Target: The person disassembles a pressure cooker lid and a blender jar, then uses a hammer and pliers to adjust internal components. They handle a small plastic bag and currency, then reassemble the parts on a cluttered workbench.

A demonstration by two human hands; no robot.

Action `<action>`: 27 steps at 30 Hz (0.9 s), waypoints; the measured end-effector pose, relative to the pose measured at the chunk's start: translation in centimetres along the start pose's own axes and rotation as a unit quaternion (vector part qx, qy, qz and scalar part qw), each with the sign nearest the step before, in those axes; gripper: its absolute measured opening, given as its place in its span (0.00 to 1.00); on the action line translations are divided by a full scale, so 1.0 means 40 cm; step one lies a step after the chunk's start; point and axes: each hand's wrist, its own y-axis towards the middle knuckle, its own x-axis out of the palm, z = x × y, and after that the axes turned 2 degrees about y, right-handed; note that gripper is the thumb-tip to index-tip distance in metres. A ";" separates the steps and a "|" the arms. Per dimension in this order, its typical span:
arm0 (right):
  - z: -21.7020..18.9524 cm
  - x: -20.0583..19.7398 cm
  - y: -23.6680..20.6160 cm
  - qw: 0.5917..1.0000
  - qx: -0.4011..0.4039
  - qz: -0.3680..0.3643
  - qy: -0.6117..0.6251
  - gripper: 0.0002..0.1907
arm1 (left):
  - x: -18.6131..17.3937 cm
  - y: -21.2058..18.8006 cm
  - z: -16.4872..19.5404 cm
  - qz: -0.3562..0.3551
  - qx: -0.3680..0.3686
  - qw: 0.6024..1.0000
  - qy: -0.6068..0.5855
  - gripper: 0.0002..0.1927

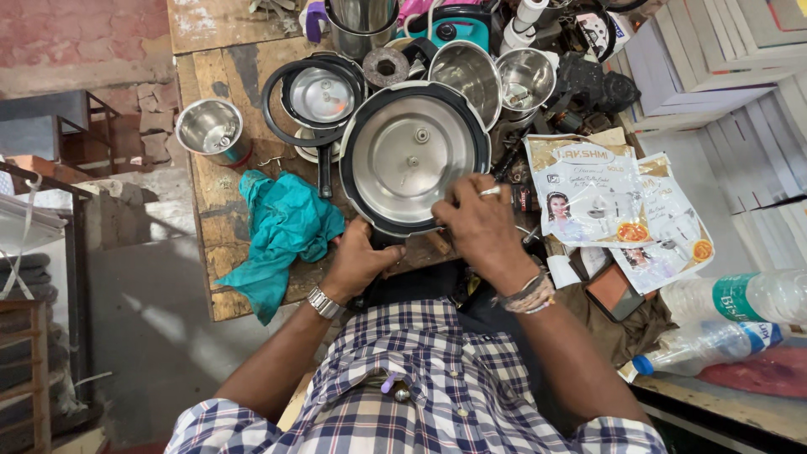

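Observation:
A large steel pressure cooker lid (pixel 412 155) with a black rubber gasket around its rim lies underside up in front of me on the wooden workbench (pixel 210 193). My left hand (pixel 360 259) grips the lid's near edge from below, at its black handle. The fingers of my right hand (pixel 481 220), one wearing a ring, press on the gasket at the lid's lower right rim. A smaller lid (pixel 321 94) with a loose black gasket ring around it lies just behind, to the left.
A teal cloth (pixel 282 231) lies left of the lid. Steel pots (pixel 212 128) and cooker bodies (pixel 471 71) crowd the back of the bench. Printed plastic packets (pixel 588 189) lie to the right, with two plastic bottles (pixel 740 298) and stacked boxes (pixel 714 59) beyond.

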 end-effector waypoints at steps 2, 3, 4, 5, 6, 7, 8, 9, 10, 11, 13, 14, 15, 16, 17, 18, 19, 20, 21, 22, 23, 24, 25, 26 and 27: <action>0.021 -0.020 0.007 1.000 -0.005 0.008 -0.011 0.09 | -0.004 -0.001 0.010 -0.004 -0.003 1.000 0.015 0.19; 0.029 -0.032 0.010 0.999 -0.008 0.025 -0.033 0.10 | -0.004 -0.003 0.018 -0.002 -0.012 0.999 0.033 0.18; 0.034 -0.046 0.012 0.998 -0.011 0.042 -0.055 0.11 | -0.003 -0.005 0.026 0.001 -0.021 0.998 0.051 0.17; 0.036 -0.060 0.012 0.995 -0.016 0.059 -0.076 0.11 | 0.000 -0.011 0.036 0.005 -0.028 0.999 0.041 0.17; 0.036 -0.074 0.008 0.994 -0.014 0.099 -0.038 0.10 | 0.001 -0.017 0.049 0.011 -0.033 0.999 0.032 0.16; 0.033 -0.087 -0.003 0.990 -0.015 0.140 0.001 0.09 | -0.001 -0.022 0.065 0.019 -0.035 0.999 0.024 0.16; 0.027 -0.095 -0.017 0.983 -0.015 0.179 0.041 0.09 | -0.007 -0.027 0.084 0.057 -0.038 0.998 0.004 0.15; 0.016 -0.095 -0.034 0.979 -0.004 0.193 0.058 0.10 | -0.015 -0.037 0.104 0.094 -0.042 0.995 -0.016 0.15; 0.001 -0.091 -0.058 0.975 0.009 0.207 0.075 0.11 | -0.020 -0.042 0.125 0.129 -0.047 0.990 -0.036 0.15; -0.010 -0.080 -0.078 0.971 0.024 0.221 0.092 0.12 | -0.045 -0.038 0.154 0.144 0.050 0.988 -0.001 0.11; -0.033 -0.033 -0.109 0.966 0.023 0.214 0.146 0.14 | -0.126 0.001 0.227 0.174 0.209 0.960 0.061 0.08; -0.045 -0.005 -0.125 0.962 0.024 0.207 0.174 0.15 | -0.174 0.025 0.266 0.199 0.222 0.952 0.066 0.11; -0.058 0.022 -0.145 0.963 0.050 0.173 0.202 0.16 | -0.223 0.061 0.307 0.224 0.205 0.949 0.083 0.17; -0.074 0.050 -0.160 0.960 0.074 0.142 0.228 0.17 | -0.258 0.109 0.338 0.260 0.155 0.953 -0.001 0.17; -0.084 0.077 -0.171 0.957 0.095 0.116 0.250 0.18 | -0.293 0.157 0.368 0.292 0.109 0.946 -0.085 0.18; -0.091 0.097 -0.185 0.954 0.092 0.109 0.264 0.17 | -0.318 0.203 0.385 0.312 0.099 0.942 -0.080 0.15; -0.100 0.118 -0.193 0.950 0.089 0.108 0.277 0.17 | -0.345 0.251 0.402 0.328 0.093 0.937 -0.074 0.11; -0.110 0.132 -0.207 0.940 0.114 0.086 0.309 0.16 | -0.370 0.297 0.415 0.344 0.085 0.933 -0.067 0.09; -0.118 0.141 -0.223 0.927 0.142 0.058 0.341 0.15 | -0.389 0.333 0.415 0.317 0.063 0.944 -0.065 0.09; -0.120 0.149 -0.236 0.923 0.142 0.046 0.354 0.15 | -0.400 0.359 0.399 0.289 0.032 0.954 -0.066 0.09; -0.126 0.152 -0.255 0.919 0.143 0.029 0.367 0.14 | -0.409 0.388 0.381 0.287 0.024 0.955 -0.076 0.07; -0.130 0.154 -0.273 0.913 0.144 0.012 0.381 0.14 | -0.418 0.414 0.362 0.285 0.015 0.955 -0.087 0.06; -0.129 0.158 -0.283 0.914 0.145 0.009 0.379 0.13 | -0.424 0.441 0.346 0.282 0.010 0.954 -0.097 0.05; -0.126 0.163 -0.290 0.915 0.144 0.010 0.378 0.12 | -0.427 0.467 0.334 0.291 0.001 0.952 -0.091 0.05; -0.125 0.167 -0.297 0.915 0.143 0.009 0.378 0.11 | -0.431 0.485 0.324 0.301 -0.009 0.950 -0.085 0.06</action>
